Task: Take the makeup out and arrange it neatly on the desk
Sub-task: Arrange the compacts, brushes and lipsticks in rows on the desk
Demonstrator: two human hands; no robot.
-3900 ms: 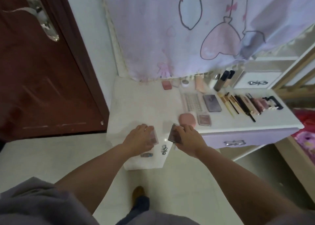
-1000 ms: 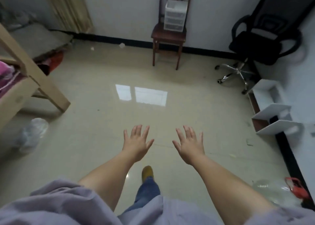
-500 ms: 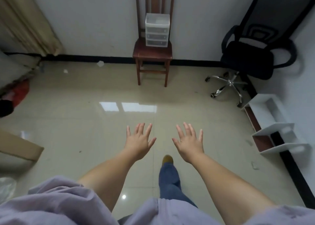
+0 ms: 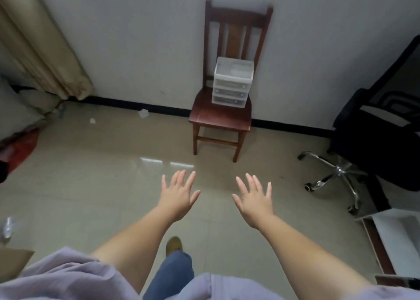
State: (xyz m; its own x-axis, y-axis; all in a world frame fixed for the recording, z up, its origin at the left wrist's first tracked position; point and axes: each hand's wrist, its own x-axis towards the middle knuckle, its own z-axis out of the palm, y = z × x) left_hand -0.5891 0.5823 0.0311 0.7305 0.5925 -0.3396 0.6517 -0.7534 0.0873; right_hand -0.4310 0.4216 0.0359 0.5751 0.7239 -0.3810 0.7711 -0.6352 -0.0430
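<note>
A small translucent white drawer box (image 4: 232, 82) with three drawers stands on the seat of a dark wooden chair (image 4: 221, 115) against the far wall. My left hand (image 4: 178, 196) and my right hand (image 4: 254, 199) are stretched out in front of me over the tiled floor, palms down, fingers spread, holding nothing. Both hands are well short of the chair. The desk and the makeup are out of view.
A black office chair (image 4: 372, 140) with a chrome star base stands at the right. A white shelf unit (image 4: 393, 238) lies on the floor at the lower right. A beige curtain (image 4: 43, 47) hangs at the left, with small litter on the floor (image 4: 143, 113) near the wall.
I have turned away from the desk, where my hands held small palettes, and both hands are empty. Over the last second the wooden chair has come nearer and more central.
</note>
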